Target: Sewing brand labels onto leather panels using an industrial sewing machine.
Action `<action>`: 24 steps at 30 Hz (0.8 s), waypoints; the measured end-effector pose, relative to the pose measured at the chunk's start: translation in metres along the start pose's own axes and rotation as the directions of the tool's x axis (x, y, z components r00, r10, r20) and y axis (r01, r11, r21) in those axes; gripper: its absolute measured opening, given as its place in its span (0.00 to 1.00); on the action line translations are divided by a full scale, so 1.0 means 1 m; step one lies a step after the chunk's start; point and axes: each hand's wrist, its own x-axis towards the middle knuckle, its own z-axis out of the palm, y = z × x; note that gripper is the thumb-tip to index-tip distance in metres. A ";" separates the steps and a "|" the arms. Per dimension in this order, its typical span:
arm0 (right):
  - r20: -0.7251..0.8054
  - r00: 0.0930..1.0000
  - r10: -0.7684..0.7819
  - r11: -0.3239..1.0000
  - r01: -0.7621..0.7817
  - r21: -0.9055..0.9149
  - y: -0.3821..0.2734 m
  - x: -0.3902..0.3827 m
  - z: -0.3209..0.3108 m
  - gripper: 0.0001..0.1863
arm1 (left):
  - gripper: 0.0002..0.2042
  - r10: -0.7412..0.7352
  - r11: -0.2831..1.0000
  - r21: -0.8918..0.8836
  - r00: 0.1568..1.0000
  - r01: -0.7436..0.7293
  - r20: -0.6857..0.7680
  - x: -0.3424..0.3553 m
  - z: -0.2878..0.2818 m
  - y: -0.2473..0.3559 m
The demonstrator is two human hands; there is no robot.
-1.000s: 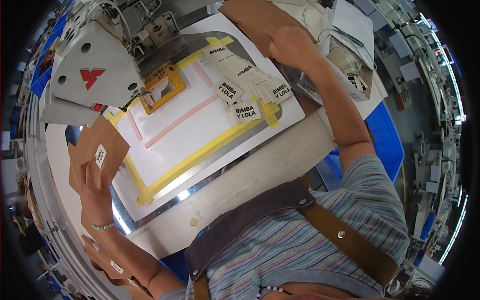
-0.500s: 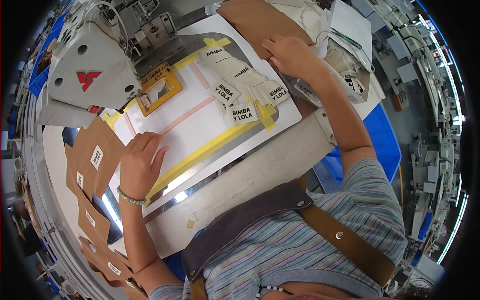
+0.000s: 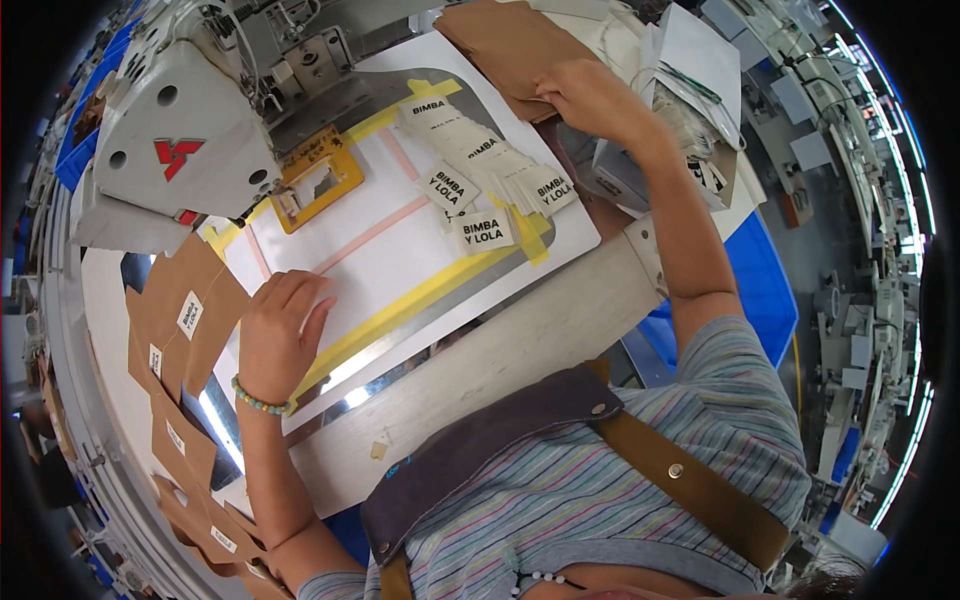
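At the far side, the curled fingers of my right hand (image 3: pixel 592 98) pinch the near right edge of a stack of brown fabric pieces (image 3: pixel 500 45). My left hand (image 3: pixel 280 330) lies palm down at the left edge of a white sheet (image 3: pixel 330 240) marked with yellow tape and pink strips, its fingers stretched and thumb apart, holding nothing. Between the hands, several white printed labels (image 3: pixel 487 230) are spread in overlapping rows. A yellow clamp frame (image 3: pixel 345 180) rests on the sheet below the head of a sewing machine (image 3: pixel 185 130).
Brown pieces with white labels (image 3: pixel 190 315) hang in a chain along the left side of the table. A box of more labels (image 3: pixel 735 165) stands at the right, above a blue bin (image 3: pixel 765 290). The pale table edge (image 3: pixel 480 360) runs before me.
My right hand has shifted slightly to the right and away, still at the edge of the brown stack. My left hand has hardly moved.
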 end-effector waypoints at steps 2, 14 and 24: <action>-0.024 1.000 0.012 0.999 -0.013 -0.046 -0.005 0.001 0.001 0.07 | 0.09 0.042 0.999 0.014 0.998 -0.041 -0.056 0.001 0.002 0.000; 0.037 0.987 0.159 0.987 -0.159 -0.008 -0.016 0.001 -0.009 0.05 | 0.08 0.051 0.999 -0.003 0.997 -0.051 -0.049 0.005 0.001 0.000; 0.034 0.992 0.124 0.989 -0.126 0.078 -0.007 -0.006 -0.007 0.06 | 0.09 0.088 0.995 -0.035 0.995 -0.089 -0.040 0.016 0.000 0.007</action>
